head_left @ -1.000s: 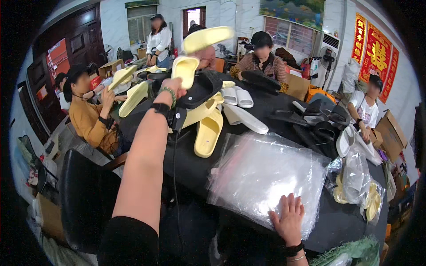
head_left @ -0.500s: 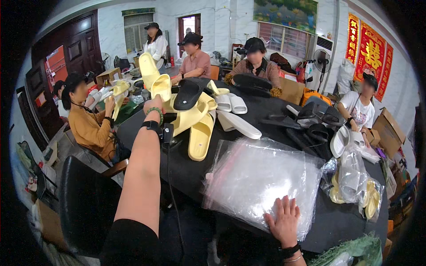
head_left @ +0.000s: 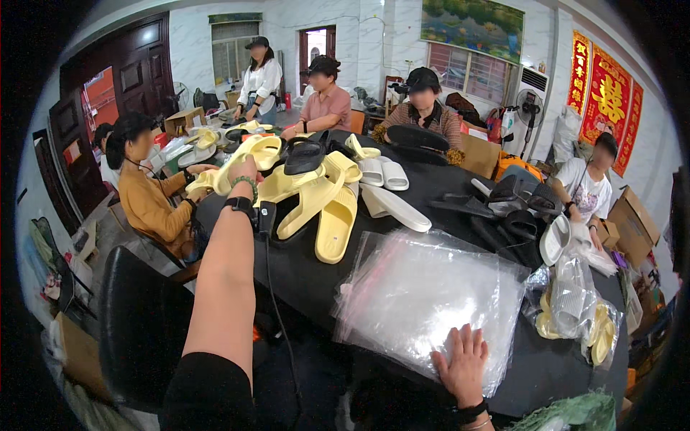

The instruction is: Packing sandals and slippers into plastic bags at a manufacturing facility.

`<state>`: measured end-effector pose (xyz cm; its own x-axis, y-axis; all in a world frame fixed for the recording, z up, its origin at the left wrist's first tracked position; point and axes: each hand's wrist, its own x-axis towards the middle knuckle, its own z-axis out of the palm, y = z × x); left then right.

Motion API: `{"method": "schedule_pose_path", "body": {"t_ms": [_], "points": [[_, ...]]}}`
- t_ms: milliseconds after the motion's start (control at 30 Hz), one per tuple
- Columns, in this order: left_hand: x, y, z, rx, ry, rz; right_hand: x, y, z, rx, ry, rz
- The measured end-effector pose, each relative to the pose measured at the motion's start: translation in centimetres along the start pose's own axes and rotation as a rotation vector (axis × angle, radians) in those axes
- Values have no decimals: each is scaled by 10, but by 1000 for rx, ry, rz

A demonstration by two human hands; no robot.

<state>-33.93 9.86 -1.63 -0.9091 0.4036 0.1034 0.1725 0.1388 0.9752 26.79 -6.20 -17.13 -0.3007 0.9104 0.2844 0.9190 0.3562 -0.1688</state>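
My left arm stretches far across the table. My left hand (head_left: 243, 172) is closed on a yellow slide slipper (head_left: 267, 152), beside a pile of yellow slippers (head_left: 336, 223); the wrist and slipper hide part of the grip. A black slipper (head_left: 305, 156) lies on top of that pile. Flat on a stack of clear plastic bags (head_left: 410, 287) rests my right hand (head_left: 463, 363), its fingers spread and holding nothing.
White slippers (head_left: 395, 207) lie right of the pile, and black slippers (head_left: 525, 190) farther right. Bagged slippers (head_left: 571, 302) sit at the right edge. A black cable (head_left: 279, 316) hangs near my left arm. Co-workers sit around the table; a chair (head_left: 133, 316) stands at left.
My left hand has lowered the yellow slipper from a raised, upright position and tipped it down. The seated person at left has lowered their hands. My right hand stays on the bags.
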Motion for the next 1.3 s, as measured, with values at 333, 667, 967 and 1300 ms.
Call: {"method": "schedule_pose_path", "body": {"t_ms": [333, 667, 967, 1300], "points": [[-12, 71, 69, -352, -235, 166, -3, 2, -2, -47, -26, 44], [-6, 25, 75, 29, -376, -33, -1, -1, -2, -16, 5, 11], [12, 29, -1, 211, 11, 8, -3, 1, 1, -30, 31, -22], [32, 11, 22, 230, 182, -41, -3, -2, 1, -25, 71, -37]]}}
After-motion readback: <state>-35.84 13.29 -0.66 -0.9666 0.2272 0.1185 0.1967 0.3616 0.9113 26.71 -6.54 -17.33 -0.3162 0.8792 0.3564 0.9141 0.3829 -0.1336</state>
